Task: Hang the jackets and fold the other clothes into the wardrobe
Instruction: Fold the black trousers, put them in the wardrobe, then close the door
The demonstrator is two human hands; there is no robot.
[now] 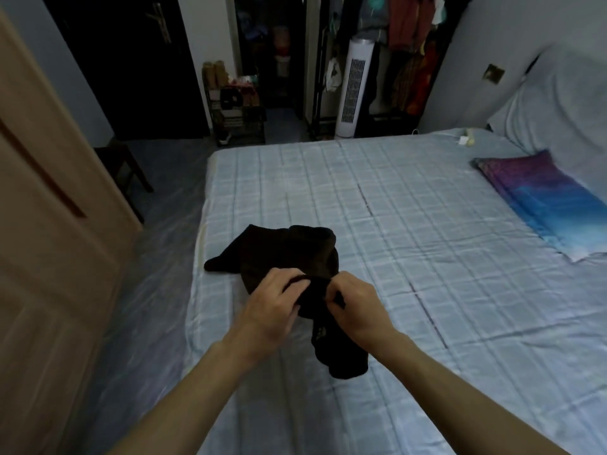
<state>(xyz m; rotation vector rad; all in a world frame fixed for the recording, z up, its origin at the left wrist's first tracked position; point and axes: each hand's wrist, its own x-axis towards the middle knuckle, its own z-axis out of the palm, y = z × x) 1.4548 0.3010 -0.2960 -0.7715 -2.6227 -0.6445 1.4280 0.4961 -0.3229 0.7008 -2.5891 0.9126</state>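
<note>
Two hands work one crumpled black garment (289,254) near the bed's (410,224) front-left corner: my left hand (272,307) and right hand (354,307) both have fingers pinched on its near edge. I judge folding barely begun; nothing is visibly stowed. A checked pale-blue sheet covers the bed; the open wardrobe (410,54), hung with clothes, stands well apart beside a white tower fan (353,90).

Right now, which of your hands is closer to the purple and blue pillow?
Right. My right hand is on the black garment, on the side toward the purple and blue pillow, though well short of it. My left hand grips the same garment, farther away.
</note>
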